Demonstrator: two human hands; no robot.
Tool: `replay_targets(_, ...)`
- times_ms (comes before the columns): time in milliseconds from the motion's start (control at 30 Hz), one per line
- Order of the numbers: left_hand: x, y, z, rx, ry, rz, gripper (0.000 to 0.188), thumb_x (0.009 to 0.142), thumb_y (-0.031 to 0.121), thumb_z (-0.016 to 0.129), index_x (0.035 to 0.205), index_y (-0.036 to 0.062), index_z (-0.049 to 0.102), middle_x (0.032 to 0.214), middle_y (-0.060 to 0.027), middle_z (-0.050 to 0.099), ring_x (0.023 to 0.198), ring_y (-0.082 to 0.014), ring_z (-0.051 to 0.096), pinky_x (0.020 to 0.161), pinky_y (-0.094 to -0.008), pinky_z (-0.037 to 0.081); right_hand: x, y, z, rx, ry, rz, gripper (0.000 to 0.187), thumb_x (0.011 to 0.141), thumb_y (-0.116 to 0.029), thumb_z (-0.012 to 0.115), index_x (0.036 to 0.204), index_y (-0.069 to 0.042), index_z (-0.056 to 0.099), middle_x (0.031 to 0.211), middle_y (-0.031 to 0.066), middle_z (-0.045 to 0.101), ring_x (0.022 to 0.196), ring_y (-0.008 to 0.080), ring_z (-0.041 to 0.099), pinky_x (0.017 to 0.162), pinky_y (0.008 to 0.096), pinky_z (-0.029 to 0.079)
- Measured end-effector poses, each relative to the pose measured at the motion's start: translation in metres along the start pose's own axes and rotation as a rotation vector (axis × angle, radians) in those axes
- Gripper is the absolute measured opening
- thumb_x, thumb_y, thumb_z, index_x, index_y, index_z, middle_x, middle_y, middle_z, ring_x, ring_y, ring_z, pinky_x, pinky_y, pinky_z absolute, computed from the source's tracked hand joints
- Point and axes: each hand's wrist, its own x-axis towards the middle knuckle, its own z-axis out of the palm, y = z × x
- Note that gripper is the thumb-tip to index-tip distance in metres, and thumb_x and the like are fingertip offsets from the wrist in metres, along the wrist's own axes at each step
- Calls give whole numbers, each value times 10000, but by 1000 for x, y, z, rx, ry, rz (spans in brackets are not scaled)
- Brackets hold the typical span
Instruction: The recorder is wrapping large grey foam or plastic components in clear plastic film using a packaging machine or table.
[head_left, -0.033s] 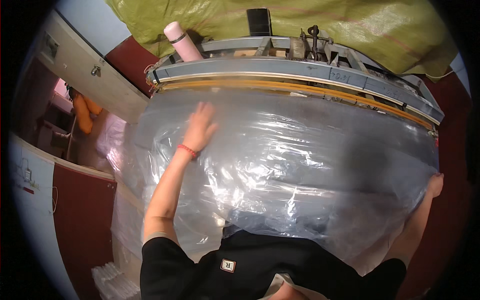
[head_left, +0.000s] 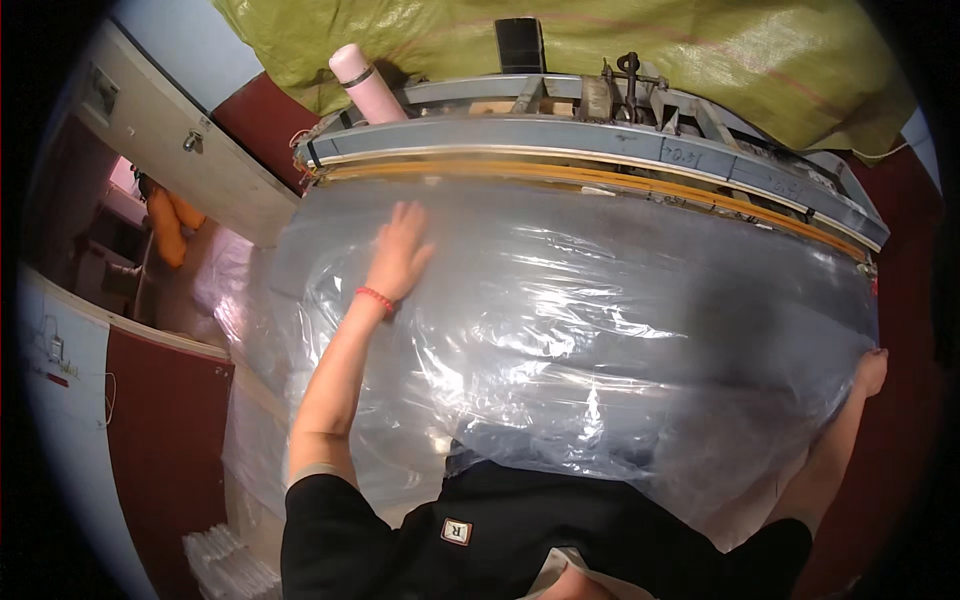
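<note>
A wide sheet of clear plastic film (head_left: 560,310) covers the work surface in front of me, creased and shiny with reflections. My left hand (head_left: 401,250), with a red bracelet on the wrist, lies flat on the film's left part, fingers stretched forward. At the film's far right edge, my right hand (head_left: 871,372) is closed, gripping that edge. Along the film's far side runs a long grey metal bar (head_left: 600,140) with an orange-yellow strip (head_left: 600,178) below it.
A pink bottle (head_left: 367,85) leans behind the bar at the left. A metal clamp-like fitting (head_left: 630,90) and a dark phone-like slab (head_left: 520,45) stand behind, before a yellow-green tarp (head_left: 700,50). At left are a door (head_left: 190,130) and stacked film (head_left: 228,565).
The creases and glints on the plastic film have shifted very slightly. Both hands stay almost where they were.
</note>
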Motion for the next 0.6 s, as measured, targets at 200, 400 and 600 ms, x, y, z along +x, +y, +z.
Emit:
replay_targets(200,27,-12,6,152,161,-86,629,751,385,575,1241,51,368,1326,-127,305,1257,-313,202,982,-465,196,-1,-3,-4,9,-5,31,337,834,-351,370,1025,-121,524,1015,138,566,940,348,527,740,445,429)
replay_targets(400,47,-6,6,248,379,22,485,709,383,603,1068,67,521,1132,-99,475,1107,-285,389,878,-420,308,12,17,10,81,5,48,337,825,-360,382,1011,-125,536,1020,135,564,932,349,526,737,451,419)
replay_targets(600,47,-25,14,111,369,207,184,708,232,621,790,76,569,771,-39,526,801,-222,496,751,-358,361,17,25,16,302,26,20,333,806,-373,461,948,-91,565,936,131,591,857,331,546,732,395,420)
